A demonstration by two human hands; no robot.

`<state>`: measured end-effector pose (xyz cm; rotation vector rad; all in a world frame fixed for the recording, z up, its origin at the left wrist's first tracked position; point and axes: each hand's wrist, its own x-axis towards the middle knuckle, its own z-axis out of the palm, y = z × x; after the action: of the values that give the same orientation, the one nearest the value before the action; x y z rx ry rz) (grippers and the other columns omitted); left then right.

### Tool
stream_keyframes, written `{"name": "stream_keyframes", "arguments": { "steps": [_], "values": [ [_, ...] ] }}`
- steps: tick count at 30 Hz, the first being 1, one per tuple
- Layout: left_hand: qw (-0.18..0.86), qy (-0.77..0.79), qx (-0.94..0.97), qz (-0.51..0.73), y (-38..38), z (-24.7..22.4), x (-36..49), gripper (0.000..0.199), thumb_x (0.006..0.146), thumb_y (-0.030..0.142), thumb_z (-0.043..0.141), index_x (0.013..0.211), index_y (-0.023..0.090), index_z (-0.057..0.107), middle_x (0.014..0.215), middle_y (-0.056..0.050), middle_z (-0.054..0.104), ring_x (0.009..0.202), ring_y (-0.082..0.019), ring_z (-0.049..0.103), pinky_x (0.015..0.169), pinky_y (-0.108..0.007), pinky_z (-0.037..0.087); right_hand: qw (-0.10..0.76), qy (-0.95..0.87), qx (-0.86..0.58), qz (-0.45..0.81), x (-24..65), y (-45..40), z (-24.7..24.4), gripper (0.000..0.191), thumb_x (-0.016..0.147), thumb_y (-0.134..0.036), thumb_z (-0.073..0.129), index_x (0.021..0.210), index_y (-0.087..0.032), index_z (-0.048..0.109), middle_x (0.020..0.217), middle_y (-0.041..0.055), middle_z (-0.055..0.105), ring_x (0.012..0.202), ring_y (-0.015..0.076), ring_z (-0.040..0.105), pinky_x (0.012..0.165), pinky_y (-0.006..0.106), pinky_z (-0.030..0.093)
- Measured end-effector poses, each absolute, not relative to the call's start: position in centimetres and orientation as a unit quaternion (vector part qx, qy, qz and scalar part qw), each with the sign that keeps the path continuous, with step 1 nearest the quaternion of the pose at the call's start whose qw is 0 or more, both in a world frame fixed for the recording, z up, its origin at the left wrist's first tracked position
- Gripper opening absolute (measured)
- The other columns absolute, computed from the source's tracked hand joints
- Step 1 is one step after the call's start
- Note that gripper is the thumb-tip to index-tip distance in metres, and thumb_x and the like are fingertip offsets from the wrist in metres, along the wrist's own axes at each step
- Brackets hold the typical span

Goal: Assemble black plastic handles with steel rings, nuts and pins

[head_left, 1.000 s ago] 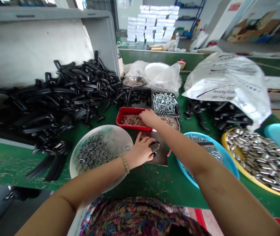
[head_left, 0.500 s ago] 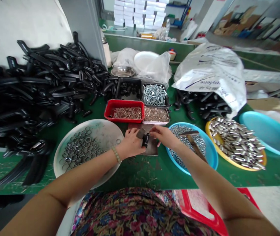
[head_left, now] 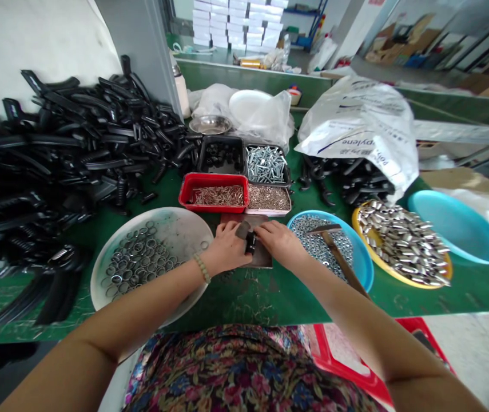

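A small black part (head_left: 250,242) with a greyish piece at its upper left is held over a flat metal plate (head_left: 263,258) on the green bench. Around its left side, the fingers of my left hand (head_left: 227,246) are closed; a beaded bracelet circles that wrist. My right hand (head_left: 281,240) touches the part from the right, fingertips pressed together against its upper end. Whether a smaller piece is pinched there is hidden. Left of my hands stands a white basin (head_left: 118,234) of metal rings. On the right, a blue basin (head_left: 366,269) of small nuts holds a hammer (head_left: 341,254).
Beyond the plate sit a red tray (head_left: 183,197) of copper-coloured pins, a tray of bolts (head_left: 266,165) and a black tray (head_left: 222,164). Black handles (head_left: 98,131) are heaped at left. A yellow basin (head_left: 366,252) of metal sleeves and a white sack (head_left: 356,120) stand right.
My right hand has moved slightly left, closer against the black part. My left hand keeps its hold. The whole view has shifted a little.
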<state>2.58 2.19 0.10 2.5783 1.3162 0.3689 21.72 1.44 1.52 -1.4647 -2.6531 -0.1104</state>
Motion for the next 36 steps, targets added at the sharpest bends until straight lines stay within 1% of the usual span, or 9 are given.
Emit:
{"name": "stream_keyframes", "arguments": {
  "steps": [5, 8, 12, 16, 23, 26, 29, 33, 36],
  "values": [
    [0.116, 0.441, 0.882, 0.12, 2.3, -0.2, 2.5, 0.043, 0.072, 0.037, 0.058, 0.109, 0.014, 0.057, 0.113, -0.013, 0.057, 0.11, -0.03, 0.043, 0.094, -0.045, 0.029, -0.043, -0.623, -0.774, -0.107, 30.5, -1.7, 1.4, 0.047, 0.09, -0.039, 0.044, 0.126, -0.008, 0.044, 0.107, 0.0214, 0.06, 0.101, 0.0358, 0.054, 0.077, 0.046, 0.044],
    [0.123, 0.445, 0.878, 0.13, 2.2, -0.3, 2.4, 0.043, 0.072, 0.033, 0.058, 0.11, 0.013, 0.056, 0.114, -0.014, 0.057, 0.111, -0.03, 0.043, 0.095, -0.045, 0.028, -0.101, -0.581, -0.807, -0.028, 32.7, -3.1, 1.0, 0.039, 0.092, -0.03, 0.04, 0.122, -0.006, 0.046, 0.099, 0.0209, 0.063, 0.092, 0.0321, 0.061, 0.076, 0.043, 0.046],
    [0.137, 0.445, 0.873, 0.142, 2.2, -0.4, 2.5, 0.036, 0.071, 0.032, 0.058, 0.104, 0.016, 0.058, 0.112, -0.014, 0.057, 0.112, -0.031, 0.043, 0.094, -0.046, 0.028, 0.038, -0.615, -0.786, 0.05, 27.8, -3.7, 2.5, 0.036, 0.096, -0.029, 0.026, 0.123, -0.015, 0.044, 0.108, 0.0168, 0.064, 0.086, 0.0269, 0.065, 0.07, 0.036, 0.048],
    [0.146, 0.451, 0.867, 0.152, 2.2, -0.5, 2.5, 0.042, 0.07, 0.031, 0.059, 0.109, 0.015, 0.054, 0.112, -0.013, 0.057, 0.111, -0.029, 0.045, 0.095, -0.045, 0.029, 0.119, -0.71, -0.675, 0.161, 21.5, -3.6, 5.5, 0.031, 0.096, -0.031, 0.03, 0.123, -0.024, 0.044, 0.108, 0.0085, 0.067, 0.086, 0.0241, 0.067, 0.068, 0.031, 0.047],
    [0.14, 0.44, 0.875, 0.145, 2.2, -0.6, 2.3, 0.045, 0.071, 0.029, 0.059, 0.115, 0.018, 0.055, 0.116, -0.013, 0.055, 0.112, -0.029, 0.044, 0.095, -0.044, 0.03, 0.078, -0.718, -0.669, 0.172, 21.2, -2.9, 5.4, 0.029, 0.096, -0.031, 0.031, 0.119, -0.024, 0.047, 0.101, 0.0069, 0.069, 0.08, 0.0207, 0.068, 0.065, 0.027, 0.046],
    [0.164, 0.414, 0.885, 0.14, 2.4, -0.4, 2.3, 0.049, 0.073, 0.026, 0.058, 0.121, 0.024, 0.054, 0.119, -0.011, 0.055, 0.113, -0.03, 0.043, 0.097, -0.048, 0.028, 0.076, -0.66, -0.742, 0.088, 24.3, -3.9, 3.7, 0.032, 0.097, -0.034, 0.03, 0.123, -0.024, 0.044, 0.107, 0.0078, 0.066, 0.08, 0.0204, 0.067, 0.064, 0.027, 0.046],
    [0.278, 0.419, 0.848, 0.167, 3.1, 0.3, 2.4, 0.043, 0.073, 0.029, 0.056, 0.116, 0.024, 0.06, 0.121, -0.011, 0.055, 0.115, -0.032, 0.043, 0.1, -0.051, 0.025, 0.03, -0.589, -0.808, 0.006, 28.1, -4.9, 1.9, 0.037, 0.096, -0.035, 0.031, 0.128, -0.021, 0.044, 0.108, 0.0122, 0.063, 0.073, 0.0212, 0.066, 0.059, 0.03, 0.046],
    [0.672, 0.406, 0.572, 0.235, 4.4, 2.5, 2.4, 0.041, 0.079, 0.042, 0.044, 0.107, 0.019, 0.064, 0.107, -0.011, 0.064, 0.102, -0.029, 0.057, 0.091, -0.045, 0.041, 0.02, -0.566, -0.824, 0.001, 34.4, -4.4, 1.3, 0.035, 0.094, -0.035, 0.037, 0.117, -0.019, 0.056, 0.107, 0.0136, 0.062, 0.09, 0.0233, 0.063, 0.071, 0.032, 0.047],
    [0.836, 0.349, 0.336, 0.257, 4.8, 4.5, 2.4, 0.043, 0.08, 0.047, 0.042, 0.098, 0.015, 0.064, 0.093, -0.013, 0.067, 0.088, -0.028, 0.063, 0.077, -0.042, 0.05, 0.032, -0.478, -0.878, -0.002, 40.0, -2.7, 2.4, 0.031, 0.09, -0.03, 0.043, 0.104, -0.011, 0.064, 0.101, 0.0178, 0.063, 0.094, 0.0235, 0.061, 0.076, 0.031, 0.045]
  ]
}}
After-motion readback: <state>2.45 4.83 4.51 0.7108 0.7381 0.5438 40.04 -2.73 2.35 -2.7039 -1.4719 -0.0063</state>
